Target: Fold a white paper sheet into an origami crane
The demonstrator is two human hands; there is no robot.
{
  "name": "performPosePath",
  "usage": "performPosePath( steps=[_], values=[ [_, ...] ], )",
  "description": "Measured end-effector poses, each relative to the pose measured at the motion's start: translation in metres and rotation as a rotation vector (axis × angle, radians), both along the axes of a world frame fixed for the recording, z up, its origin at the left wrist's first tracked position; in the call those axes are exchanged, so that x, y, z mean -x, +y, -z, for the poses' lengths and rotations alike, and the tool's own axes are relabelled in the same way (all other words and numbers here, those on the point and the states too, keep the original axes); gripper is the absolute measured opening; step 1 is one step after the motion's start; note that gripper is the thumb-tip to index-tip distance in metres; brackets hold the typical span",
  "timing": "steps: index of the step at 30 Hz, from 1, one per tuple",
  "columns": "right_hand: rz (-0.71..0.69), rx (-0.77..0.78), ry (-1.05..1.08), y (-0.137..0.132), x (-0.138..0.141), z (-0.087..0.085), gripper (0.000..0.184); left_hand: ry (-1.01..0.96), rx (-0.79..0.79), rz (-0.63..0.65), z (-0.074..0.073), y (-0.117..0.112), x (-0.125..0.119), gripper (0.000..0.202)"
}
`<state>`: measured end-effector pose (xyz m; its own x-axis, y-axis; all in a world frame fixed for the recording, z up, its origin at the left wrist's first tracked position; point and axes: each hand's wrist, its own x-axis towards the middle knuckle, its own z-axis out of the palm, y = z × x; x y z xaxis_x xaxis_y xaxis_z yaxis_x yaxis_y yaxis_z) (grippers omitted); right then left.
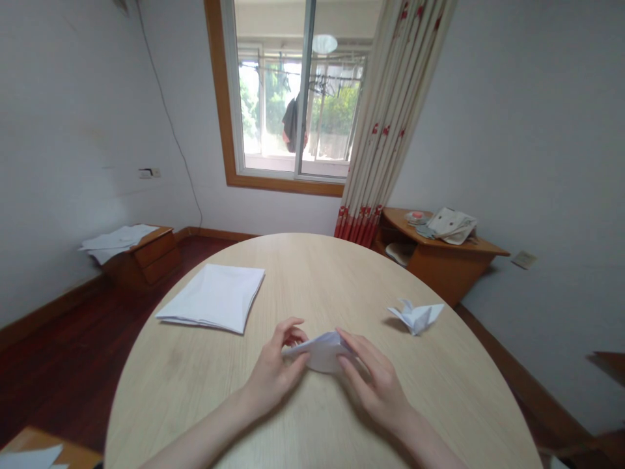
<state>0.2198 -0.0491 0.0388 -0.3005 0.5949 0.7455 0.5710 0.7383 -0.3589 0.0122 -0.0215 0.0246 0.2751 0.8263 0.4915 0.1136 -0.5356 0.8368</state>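
Observation:
A folded sheet of white paper (pixel 323 355) is held just above the round table, between my two hands. My left hand (pixel 277 365) grips its left end, thumb in front and fingers curled behind. At the other end, my right hand (pixel 374 374) pinches the paper between thumb and fingers. Part of the paper's back side is hidden. To the right lies a folded white paper crane (pixel 415 317), apart from both hands. A stack of white paper sheets (pixel 213 296) rests farther off on the left.
The round wooden table (pixel 312 267) has a curved edge all around. Beyond it stand a low cabinet (pixel 156 254) with papers on the left and a corner desk (pixel 439 251) on the right. A curtain (pixel 383 124) hangs beside the window (pixel 297 98).

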Motion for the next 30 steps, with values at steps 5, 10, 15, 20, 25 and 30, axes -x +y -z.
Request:
performPosePath(
  steps=[5, 10, 15, 20, 25, 30],
  values=[
    [0.011, -0.029, 0.054, 0.003, 0.001, 0.008, 0.044, -0.142, 0.267, 0.015, 0.009, 0.004, -0.007, 0.053],
    [0.108, 0.184, 0.219, 0.006, 0.003, 0.023, 0.03, -0.187, 0.49, 0.129, 0.016, 0.01, -0.011, 0.06],
    [0.117, 0.515, 0.579, 0.015, 0.007, 0.041, 0.043, -0.192, 0.526, 0.145, 0.017, 0.012, -0.013, 0.055],
    [0.023, 0.727, 0.795, 0.022, 0.008, 0.041, 0.064, -0.312, 0.505, 0.032, 0.023, 0.019, -0.01, 0.043],
    [-0.031, 0.836, 0.77, 0.022, 0.009, 0.034, 0.066, -0.424, 0.593, -0.106, 0.019, 0.029, -0.007, 0.04],
    [-0.147, 0.958, 0.688, 0.027, 0.011, 0.03, 0.061, -0.616, 0.775, -0.139, 0.008, 0.03, -0.014, 0.046]
  ],
)
